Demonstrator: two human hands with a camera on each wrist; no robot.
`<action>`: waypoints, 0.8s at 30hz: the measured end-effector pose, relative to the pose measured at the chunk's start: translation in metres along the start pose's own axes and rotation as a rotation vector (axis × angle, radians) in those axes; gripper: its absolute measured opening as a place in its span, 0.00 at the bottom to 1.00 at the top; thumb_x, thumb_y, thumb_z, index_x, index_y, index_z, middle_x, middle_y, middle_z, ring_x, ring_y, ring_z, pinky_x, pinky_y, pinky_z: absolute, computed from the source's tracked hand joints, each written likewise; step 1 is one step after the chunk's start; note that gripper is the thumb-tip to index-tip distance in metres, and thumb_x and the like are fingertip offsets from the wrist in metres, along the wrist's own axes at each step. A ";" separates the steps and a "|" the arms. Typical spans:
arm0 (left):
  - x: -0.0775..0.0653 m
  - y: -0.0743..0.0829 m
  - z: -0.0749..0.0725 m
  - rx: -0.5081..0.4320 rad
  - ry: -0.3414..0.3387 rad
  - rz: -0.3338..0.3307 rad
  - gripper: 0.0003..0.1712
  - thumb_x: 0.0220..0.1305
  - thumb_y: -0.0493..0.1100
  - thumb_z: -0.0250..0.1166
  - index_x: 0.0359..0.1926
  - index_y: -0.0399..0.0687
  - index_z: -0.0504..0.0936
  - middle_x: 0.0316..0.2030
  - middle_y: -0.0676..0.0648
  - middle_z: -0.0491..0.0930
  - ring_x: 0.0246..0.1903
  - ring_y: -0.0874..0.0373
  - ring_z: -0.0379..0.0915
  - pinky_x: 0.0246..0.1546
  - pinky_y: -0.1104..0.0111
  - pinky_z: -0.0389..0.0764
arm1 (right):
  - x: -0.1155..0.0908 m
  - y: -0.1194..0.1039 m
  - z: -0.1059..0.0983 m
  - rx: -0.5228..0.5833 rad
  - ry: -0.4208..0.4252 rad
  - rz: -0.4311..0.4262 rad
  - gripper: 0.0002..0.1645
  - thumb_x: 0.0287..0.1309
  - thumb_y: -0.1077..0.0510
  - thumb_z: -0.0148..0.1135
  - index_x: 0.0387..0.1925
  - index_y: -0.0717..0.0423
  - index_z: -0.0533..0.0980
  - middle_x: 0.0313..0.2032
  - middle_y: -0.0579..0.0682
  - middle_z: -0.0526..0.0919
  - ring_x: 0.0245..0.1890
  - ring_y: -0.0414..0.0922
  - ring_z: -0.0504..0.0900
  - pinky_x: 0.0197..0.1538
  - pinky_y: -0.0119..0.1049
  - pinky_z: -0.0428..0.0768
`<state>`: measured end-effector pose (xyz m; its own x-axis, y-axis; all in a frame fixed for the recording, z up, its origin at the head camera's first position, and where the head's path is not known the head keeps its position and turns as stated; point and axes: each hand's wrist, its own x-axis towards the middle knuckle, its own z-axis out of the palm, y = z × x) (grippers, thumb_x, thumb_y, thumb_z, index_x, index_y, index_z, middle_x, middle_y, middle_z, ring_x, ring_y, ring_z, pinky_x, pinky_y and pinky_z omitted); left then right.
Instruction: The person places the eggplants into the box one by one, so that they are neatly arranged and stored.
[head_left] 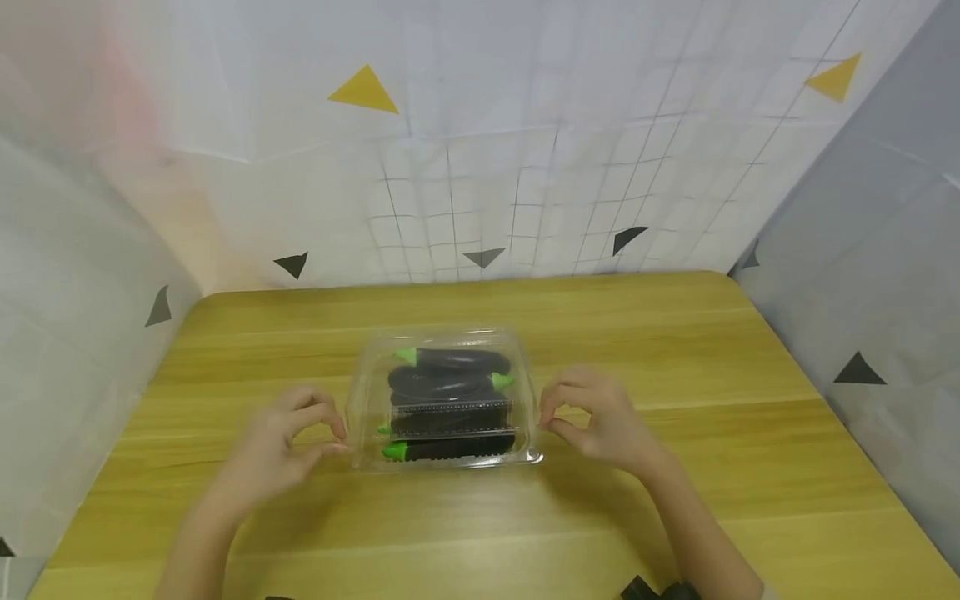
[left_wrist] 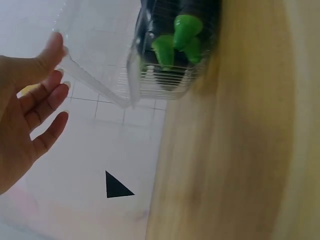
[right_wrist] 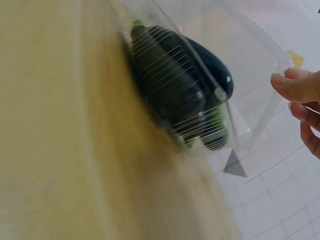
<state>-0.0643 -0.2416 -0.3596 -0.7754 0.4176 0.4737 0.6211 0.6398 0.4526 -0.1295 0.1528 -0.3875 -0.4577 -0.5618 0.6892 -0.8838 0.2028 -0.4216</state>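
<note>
A clear plastic clamshell box (left_wrist: 167, 92) with ribbed walls sits on the table, holding several dark eggplants (head_left: 442, 385) with green stem ends. Its hinged lid (right_wrist: 255, 50) stands partly raised at an angle in both wrist views. My left hand (head_left: 281, 442) pinches the lid's left front corner between thumb and fingers. On the opposite side, my right hand (head_left: 596, 417) pinches the right front corner with thumb and index finger. In the left wrist view, green stem ends (left_wrist: 187, 30) show inside the box. Fingers of neither hand touch the eggplants.
The wooden table (head_left: 450, 533) extends around the box. White sheets (head_left: 480, 125) with grid lines and black and yellow triangles enclose its back and sides. A small black object (head_left: 660, 590) shows by the right forearm at the bottom edge.
</note>
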 end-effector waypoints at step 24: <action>-0.040 -0.007 0.045 0.013 0.034 -0.123 0.30 0.28 0.27 0.81 0.31 0.55 0.78 0.41 0.59 0.71 0.45 0.62 0.70 0.47 0.77 0.74 | -0.028 -0.002 0.012 -0.005 -0.203 0.146 0.19 0.37 0.72 0.72 0.27 0.45 0.82 0.35 0.35 0.80 0.41 0.37 0.77 0.45 0.32 0.78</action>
<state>-0.0428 -0.2340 -0.4158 -0.8409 0.3136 0.4410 0.5202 0.6932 0.4989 -0.1137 0.1583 -0.4132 -0.5520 -0.6760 0.4882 -0.8104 0.2971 -0.5049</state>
